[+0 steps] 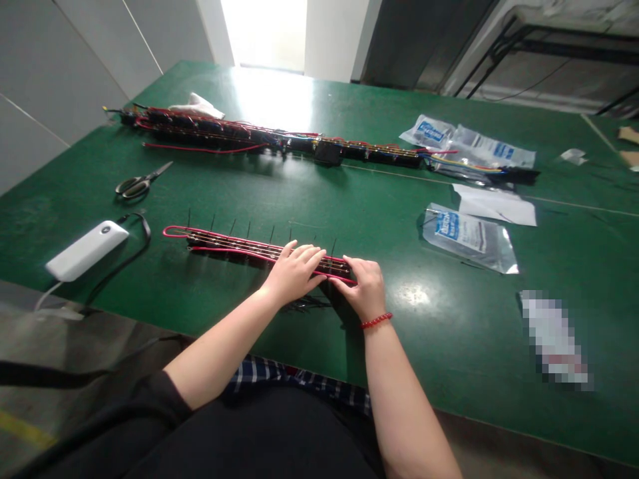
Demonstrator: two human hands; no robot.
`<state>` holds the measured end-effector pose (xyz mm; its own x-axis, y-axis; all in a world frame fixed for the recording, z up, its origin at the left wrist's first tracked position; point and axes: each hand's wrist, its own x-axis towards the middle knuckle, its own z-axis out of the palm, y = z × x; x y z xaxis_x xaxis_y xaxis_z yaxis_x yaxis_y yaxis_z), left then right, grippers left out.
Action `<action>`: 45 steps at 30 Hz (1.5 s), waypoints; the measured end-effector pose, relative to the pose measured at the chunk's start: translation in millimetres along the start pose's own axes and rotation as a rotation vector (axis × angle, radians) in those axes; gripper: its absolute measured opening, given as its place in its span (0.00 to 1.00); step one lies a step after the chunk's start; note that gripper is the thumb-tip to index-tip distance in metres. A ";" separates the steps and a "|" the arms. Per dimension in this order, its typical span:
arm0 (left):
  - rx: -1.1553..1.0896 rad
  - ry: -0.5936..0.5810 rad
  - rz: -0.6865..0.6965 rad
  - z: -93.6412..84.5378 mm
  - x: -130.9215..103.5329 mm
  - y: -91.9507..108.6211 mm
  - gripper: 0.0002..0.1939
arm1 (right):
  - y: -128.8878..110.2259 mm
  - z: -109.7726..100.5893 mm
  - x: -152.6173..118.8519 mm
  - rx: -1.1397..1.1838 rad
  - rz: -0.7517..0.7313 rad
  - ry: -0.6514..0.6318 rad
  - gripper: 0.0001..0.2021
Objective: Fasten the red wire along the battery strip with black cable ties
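A long, dark wire bundle (234,245) with red wires along it lies across the green table in front of me. Red wire loops out at its left end, and several thin black cable ties stick up along its far side. My left hand (295,269) is closed over the bundle right of its middle, thumb on the near side. Around the right end, my right hand (364,283) grips with thumb and fingers on opposite sides. More loose black ties (307,304) lie on the table just below my left hand.
A longer wired assembly (299,141) stretches across the back. Scissors (142,183) and a white power bank (88,251) with a black cable sit at left. Plastic bags (472,236) and white paper (499,205) lie at right. A blurred-out packet (554,339) is near the right front.
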<state>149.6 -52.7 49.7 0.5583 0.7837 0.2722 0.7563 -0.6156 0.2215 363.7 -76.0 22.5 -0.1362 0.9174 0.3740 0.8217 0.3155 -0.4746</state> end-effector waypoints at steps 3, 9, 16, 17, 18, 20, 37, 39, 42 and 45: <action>0.007 -0.046 -0.034 8.3 5.0 0.6 0.21 | 1.1 0.4 -0.6 0.019 0.008 0.029 0.24; 0.018 -0.021 -0.034 13.9 2.8 -3.1 0.20 | 7.9 -1.9 -3.3 0.059 0.015 0.053 0.28; -0.008 -0.056 -0.105 7.6 9.0 3.0 0.17 | 23.7 -5.2 -7.9 0.374 0.196 -0.006 0.29; -0.019 -0.065 -0.120 6.3 9.8 3.8 0.16 | 24.6 -5.7 -8.0 0.398 0.206 -0.020 0.28; -0.030 -0.075 -0.132 5.1 10.5 4.5 0.16 | 24.8 -6.3 -8.0 0.416 0.212 -0.029 0.27; -0.051 -0.096 -0.154 3.0 11.8 5.7 0.15 | 24.1 -8.0 -7.8 0.445 0.221 -0.039 0.25; -0.097 -0.171 -0.145 2.0 12.5 1.0 0.15 | 17.4 -13.2 -6.2 0.523 0.273 -0.040 0.19; -0.106 -0.176 -0.146 0.6 13.0 0.2 0.15 | 18.6 -12.7 -6.3 0.549 0.286 -0.056 0.19; -0.125 -0.195 -0.141 -3.2 14.1 -2.2 0.15 | 18.8 -12.5 -6.1 0.566 0.287 -0.078 0.19; -0.148 -0.219 -0.110 -8.3 15.9 -6.7 0.16 | 16.5 -13.2 -5.6 0.553 0.271 -0.089 0.18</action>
<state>150.6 -36.7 60.4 0.5481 0.8357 0.0342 0.7673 -0.5187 0.3772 385.3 -79.1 23.2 -0.0282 0.9916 0.1263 0.4288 0.1261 -0.8945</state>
